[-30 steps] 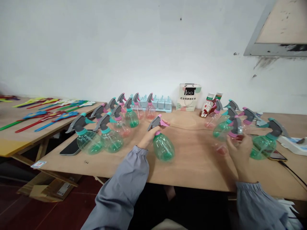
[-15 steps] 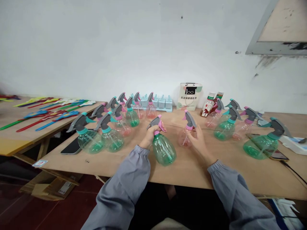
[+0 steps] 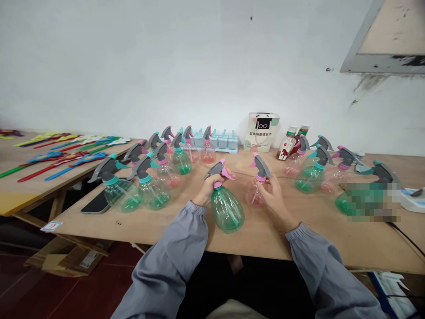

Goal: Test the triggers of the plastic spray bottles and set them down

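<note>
My left hand [image 3: 209, 185] is closed around the grey and pink spray head of a green spray bottle [image 3: 227, 210], which is tilted with its base toward me near the table's front edge. Just to the right, my right hand [image 3: 272, 195] grips a pink spray bottle [image 3: 254, 193] at the neck, below its grey and pink head; this bottle is roughly upright. Two green spray bottles with teal collars [image 3: 154, 195] [image 3: 122, 195] stand to the left. On the right is another green spray bottle [image 3: 310, 178] beside pink ones.
More spray bottles [image 3: 182, 161] stand at the back left before a pale blue popsicle mould [image 3: 223, 142]. A paper bag [image 3: 261, 133] and labelled drink bottles [image 3: 286, 144] stand by the wall. A phone [image 3: 95, 203] lies at left; colourful flat strips [image 3: 66, 164] cover the side table.
The view has shifted slightly. Both hands keep hold of their spray bottles in nearly the same places; the pink trigger at my left hand stands out a little further to the right.
</note>
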Tool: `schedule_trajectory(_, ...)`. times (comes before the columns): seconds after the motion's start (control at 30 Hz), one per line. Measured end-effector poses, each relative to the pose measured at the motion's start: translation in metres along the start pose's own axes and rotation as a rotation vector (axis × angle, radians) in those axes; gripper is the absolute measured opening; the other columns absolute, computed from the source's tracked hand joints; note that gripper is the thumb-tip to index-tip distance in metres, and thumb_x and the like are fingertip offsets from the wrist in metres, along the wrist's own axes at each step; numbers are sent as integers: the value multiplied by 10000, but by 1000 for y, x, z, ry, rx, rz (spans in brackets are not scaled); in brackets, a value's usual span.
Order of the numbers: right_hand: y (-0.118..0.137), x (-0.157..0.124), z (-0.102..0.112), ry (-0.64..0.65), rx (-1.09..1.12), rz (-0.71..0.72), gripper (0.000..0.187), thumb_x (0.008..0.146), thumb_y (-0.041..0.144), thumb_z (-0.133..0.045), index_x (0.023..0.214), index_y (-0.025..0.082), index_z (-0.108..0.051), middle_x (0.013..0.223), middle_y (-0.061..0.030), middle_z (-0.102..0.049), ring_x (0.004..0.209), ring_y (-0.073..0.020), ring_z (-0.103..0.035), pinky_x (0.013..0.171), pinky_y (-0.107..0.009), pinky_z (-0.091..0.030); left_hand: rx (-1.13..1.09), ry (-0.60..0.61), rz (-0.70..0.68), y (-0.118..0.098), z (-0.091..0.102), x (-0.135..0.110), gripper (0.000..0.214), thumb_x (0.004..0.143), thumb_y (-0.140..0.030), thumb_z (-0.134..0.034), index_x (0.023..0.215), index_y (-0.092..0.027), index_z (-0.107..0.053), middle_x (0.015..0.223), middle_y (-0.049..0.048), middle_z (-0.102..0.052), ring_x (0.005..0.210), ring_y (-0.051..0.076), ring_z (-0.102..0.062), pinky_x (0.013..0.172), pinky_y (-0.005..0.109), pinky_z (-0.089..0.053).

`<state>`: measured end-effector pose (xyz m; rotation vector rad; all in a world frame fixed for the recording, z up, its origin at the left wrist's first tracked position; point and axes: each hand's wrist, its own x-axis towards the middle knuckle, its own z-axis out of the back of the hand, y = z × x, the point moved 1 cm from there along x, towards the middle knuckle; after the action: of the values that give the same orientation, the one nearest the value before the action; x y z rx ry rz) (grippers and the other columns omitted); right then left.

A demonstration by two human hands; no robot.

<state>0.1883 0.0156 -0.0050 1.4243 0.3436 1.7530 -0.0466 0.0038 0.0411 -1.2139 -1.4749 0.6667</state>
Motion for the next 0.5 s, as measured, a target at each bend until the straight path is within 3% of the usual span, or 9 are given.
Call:
schedule_trajectory(0.2, -2, 0, 1, -5, 23, 40, 239, 897, 396, -649, 1071, 231, -659, 1061, -76, -685, 991, -265, -651, 901, -446, -526, -133, -19, 61, -6, -3, -1, 119, 526, -250, -572, 619, -187, -610, 606, 23, -634, 756, 234, -710, 831, 385, -598)
schedule_trajectory(0.4, 1, -2, 2, -10, 35, 40, 210, 890, 379, -660, 1043, 235, -652, 1024, -59, -682, 963, -248, -653, 885, -427, -528, -156, -5, 24, -8, -4, 1, 211, 524, -199, -604, 724, -173, -666, 765, 54, -736, 901, 266, -738, 917, 402, -585)
schedule_trajectory(0.5, 3, -2, 2, -9, 36, 35, 212, 887, 380, -658, 1038, 231, -654, 1019, -62, -683, 960, -249, -654, 882, -427, -529, -171, -35, 34, -8, -2, 0, 173, 525, -207, -581, 680, -183, -655, 678, 25, -702, 798, 230, -727, 894, 388, -596)
